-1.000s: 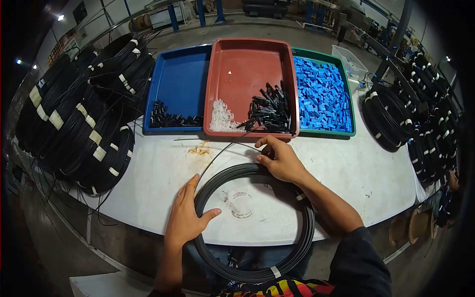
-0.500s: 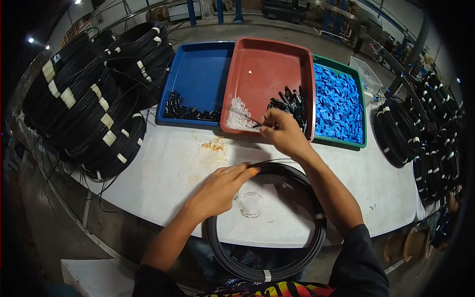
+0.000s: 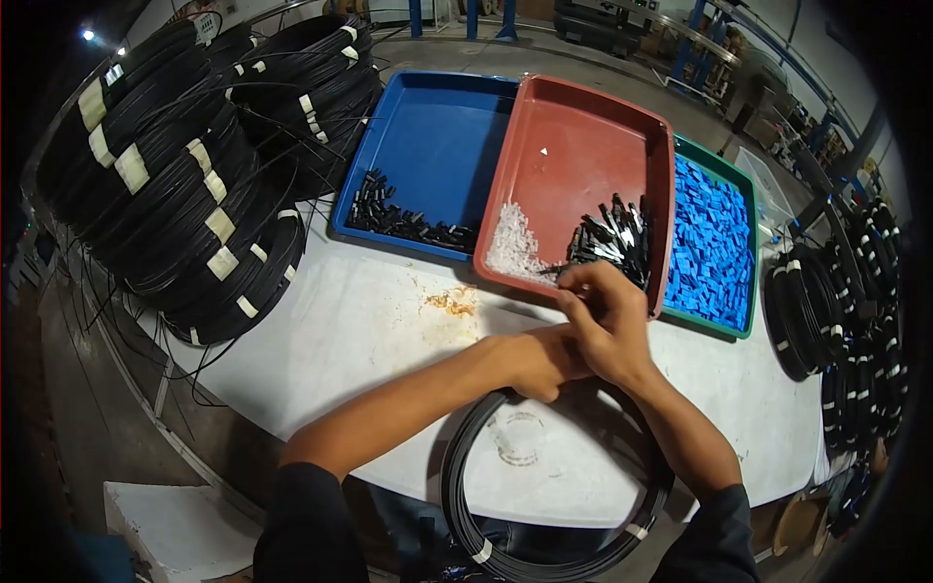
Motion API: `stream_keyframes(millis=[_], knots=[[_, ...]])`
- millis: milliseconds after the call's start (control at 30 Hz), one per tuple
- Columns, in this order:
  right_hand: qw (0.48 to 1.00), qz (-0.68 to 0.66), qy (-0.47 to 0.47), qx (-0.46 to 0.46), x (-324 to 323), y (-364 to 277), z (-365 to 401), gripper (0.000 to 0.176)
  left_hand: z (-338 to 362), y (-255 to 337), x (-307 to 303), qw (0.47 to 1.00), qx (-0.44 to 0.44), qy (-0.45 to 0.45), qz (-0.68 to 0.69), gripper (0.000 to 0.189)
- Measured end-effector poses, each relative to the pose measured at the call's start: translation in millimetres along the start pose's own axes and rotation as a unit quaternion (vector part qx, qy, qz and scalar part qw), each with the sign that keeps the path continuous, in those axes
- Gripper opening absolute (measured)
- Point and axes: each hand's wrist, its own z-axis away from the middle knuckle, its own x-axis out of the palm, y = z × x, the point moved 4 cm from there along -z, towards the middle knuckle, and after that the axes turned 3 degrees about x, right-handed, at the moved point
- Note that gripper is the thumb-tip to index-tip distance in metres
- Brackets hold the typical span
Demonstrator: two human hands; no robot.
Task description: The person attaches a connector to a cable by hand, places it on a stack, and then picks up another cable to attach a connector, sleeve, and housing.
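A coil of black cable (image 3: pixel 459 486), bound with pale tape, hangs partly over the table's front edge. My left hand (image 3: pixel 544 361) is closed at the top of this coil, its fingers partly hidden behind my right wrist. Just above it, my right hand (image 3: pixel 614 325) pinches the dark cable end at the near rim of the red tray (image 3: pixel 583 126); little of that end shows. In the tray, small white pieces (image 3: pixel 515 243) lie left of the fingertips, and a pile of black connector-like parts (image 3: pixel 614 238) lies behind the hand.
A blue tray (image 3: pixel 442 126) with small black parts stands left of the red one. To the right, a green tray (image 3: pixel 749 291) holds many blue pieces (image 3: pixel 709 243). Stacked black coils (image 3: pixel 165 194) crowd the left side; more coils (image 3: pixel 805 311) sit at the right.
My left hand has moved right along the coil and now lies beside my right hand. The right hand has drawn slightly nearer and turned. The view has shifted, moving the trays right in frame.
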Motion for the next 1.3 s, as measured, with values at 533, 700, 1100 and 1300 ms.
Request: stream_keyframes(millis=[533, 700, 1100, 1300], knots=[[0.997, 0.010, -0.081, -0.013, -6, 29, 14, 0.002, 129, -26, -67, 0.983, -0.059, 0.175, 0.006, 0.023], [0.995, 0.033, -0.085, 0.035, -2, 31, 15, 0.003, 215, -85, -108, 0.904, -0.256, 0.263, -0.220, 0.011], [0.990, 0.081, -0.113, 0.022, 1, 32, 11, 0.006, 229, -134, -126, 0.840, -0.251, 0.389, -0.282, 0.027], [0.991, 0.073, -0.108, 0.035, 0, 32, 11, 0.008, 242, -142, -142, 0.858, -0.297, 0.360, -0.216, 0.018]])
